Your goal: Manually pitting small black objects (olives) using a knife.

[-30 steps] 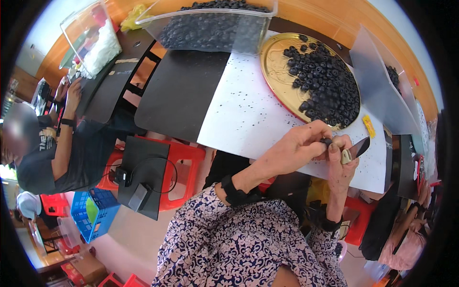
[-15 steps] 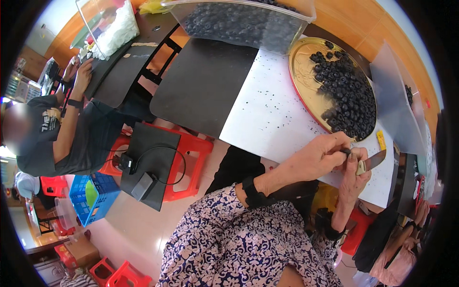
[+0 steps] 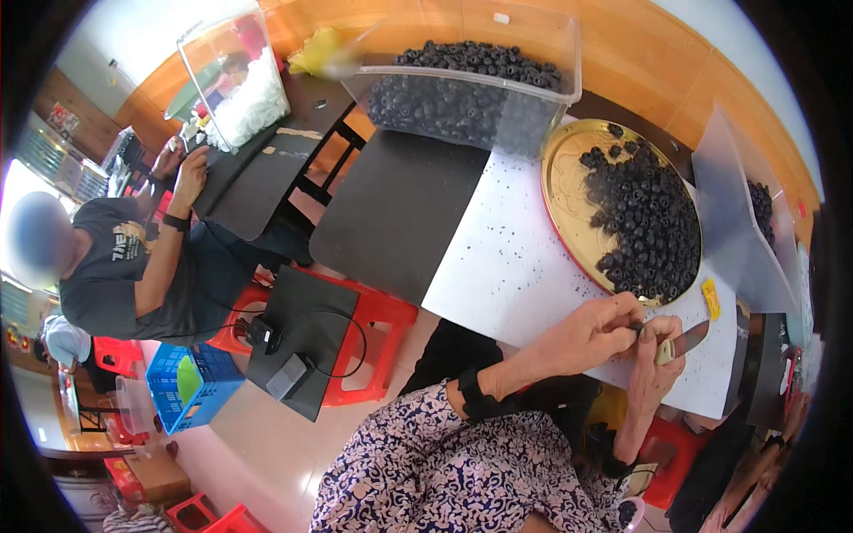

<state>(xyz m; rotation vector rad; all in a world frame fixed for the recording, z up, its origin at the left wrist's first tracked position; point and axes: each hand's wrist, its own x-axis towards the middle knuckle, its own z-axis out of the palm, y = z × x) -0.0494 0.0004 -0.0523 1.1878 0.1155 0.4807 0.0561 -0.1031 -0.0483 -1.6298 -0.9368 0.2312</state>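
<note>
My left hand (image 3: 593, 333) pinches a small black piece (image 3: 636, 327), mostly covered by the fingertips. Close against it, my right hand (image 3: 653, 369) is closed round the pale handle of a small knife (image 3: 693, 338), whose blade points to the right. Both hands meet over the near edge of a white sheet (image 3: 489, 258), just below a round gold tray (image 3: 564, 173) with a red rim. Many small black ring-shaped pieces (image 3: 653, 218) are heaped on the tray's right side. Dark specks are scattered over the sheet.
Behind the tray stands a clear bin (image 3: 462, 102) full of similar black pieces. Another translucent bin (image 3: 742, 209) is at the right, near a small yellow packet (image 3: 710, 299). At left, a person (image 3: 133, 258) works beside a clear box of white pieces (image 3: 253, 107). A red stool (image 3: 382, 342) stands between.
The whole view has shifted, so the table and tray appear lower in the picture. My hands stay together with the knife and the black piece.
</note>
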